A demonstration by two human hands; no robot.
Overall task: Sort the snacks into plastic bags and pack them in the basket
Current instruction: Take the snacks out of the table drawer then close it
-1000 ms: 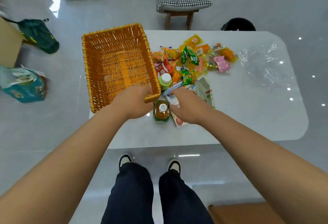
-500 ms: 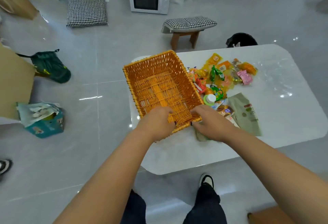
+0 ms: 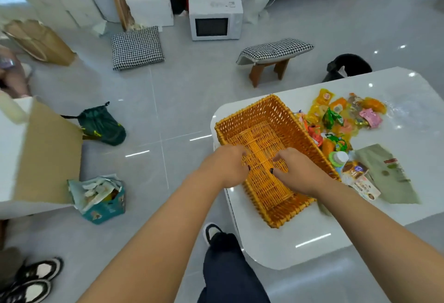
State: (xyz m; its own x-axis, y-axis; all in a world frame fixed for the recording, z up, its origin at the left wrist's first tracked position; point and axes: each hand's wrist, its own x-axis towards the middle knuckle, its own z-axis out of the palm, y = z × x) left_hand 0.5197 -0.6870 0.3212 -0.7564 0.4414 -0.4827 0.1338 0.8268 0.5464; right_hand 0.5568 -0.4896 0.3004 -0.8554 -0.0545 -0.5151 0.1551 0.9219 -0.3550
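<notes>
1. Your left hand (image 3: pixel 227 167) and right hand (image 3: pixel 296 174) both hang over the inside of the orange woven wicker basket (image 3: pixel 242 120), near its middle. The fingers of each are loosely curled and point down toward the weave. Neither has hold of anything that shows, and whether the fingertips touch the basket floor cannot be told.

2. The basket sits on the left end of the glossy white table (image 3: pixel 300 245), skewed to the table edge, with nothing in it but your hands.

3. The pile of small snack packets in yellow, orange, green and pink wrappers (image 3: pixel 341 117) lies loose on the table just beside the basket's right wall. Nearer you there is a small bottle with a white cap and green collar (image 3: pixel 338 158), a brown-and-white printed pouch (image 3: pixel 358 177) and a flat olive-green packet (image 3: pixel 389 175).

4. By this layout, you are at the very start: the basket is being placed or checked, and no snack is bagged yet.

5. A crumpled clear plastic bag (image 3: pixel 406 110) appears to lie past the pile at the far right, though it is faint against the tabletop.

6. The next move likely calls for taking your right hand out of the basket and across the pile to fetch that bag, then opening its mouth with both hands before you gather like snacks into it.
</notes>
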